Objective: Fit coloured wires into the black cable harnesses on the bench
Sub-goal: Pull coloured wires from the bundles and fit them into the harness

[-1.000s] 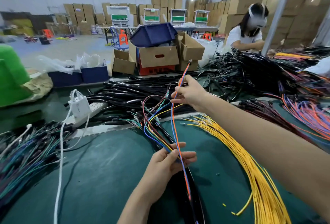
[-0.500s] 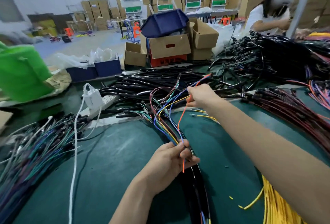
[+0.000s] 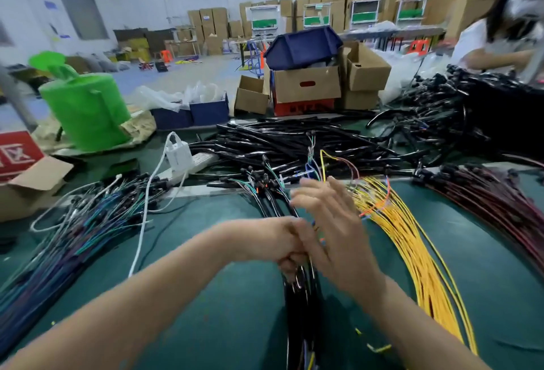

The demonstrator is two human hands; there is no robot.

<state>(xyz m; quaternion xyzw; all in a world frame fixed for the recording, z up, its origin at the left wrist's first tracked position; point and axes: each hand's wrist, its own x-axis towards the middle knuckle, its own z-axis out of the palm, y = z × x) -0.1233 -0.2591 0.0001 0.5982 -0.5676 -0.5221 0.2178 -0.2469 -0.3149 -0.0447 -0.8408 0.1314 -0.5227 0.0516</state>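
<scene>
- Step in hand, by our reading: laying one coloured wire into the black harness bundle (image 3: 300,305) held at bench centre. The task looks mid-run, not near its end (large stocks of wire lie all round).
- Left hand (image 3: 272,247): fingers curled tight round the upper end of the bundle. The bundle runs from the fist toward 6 o'clock and off the lower edge of the view, lying on the green bench mat (image 3: 191,296).
- Right hand (image 3: 331,232): back of the hand toward us, touching the left fist on its 3 o'clock side. Its fingers (image 3: 309,193) are straight and a little spread, pointing to 11 o'clock. The blur is heavy, and we cannot tell whether the thumb pinches a wire beneath the palm.
- Loose coloured wire ends (image 3: 313,168) fan out of the bundle toward 12 o'clock, beyond both hands.
- An orange wire (image 3: 379,207) loops off the right hand's 2 o'clock edge. We cannot see where its ends lie.
- Stock: yellow wires (image 3: 412,254) just beside the right hand at 3 o'clock, dark red wires (image 3: 497,210) at 2 o'clock, blue-green wired pieces (image 3: 76,231) at 9 o'clock, pile of black harnesses (image 3: 294,142) at 12 o'clock.
- Next move, as we judge it:
  - Hold the left grip firm so the bundle does not slide.
  - Gather the orange wire along the bundle with the right fingers.
  - Check that it lies with the others before reaching to 3 o'clock for a fresh wire.
- Risk noted: the loose ends at 12 o'clock could tangle.
</scene>
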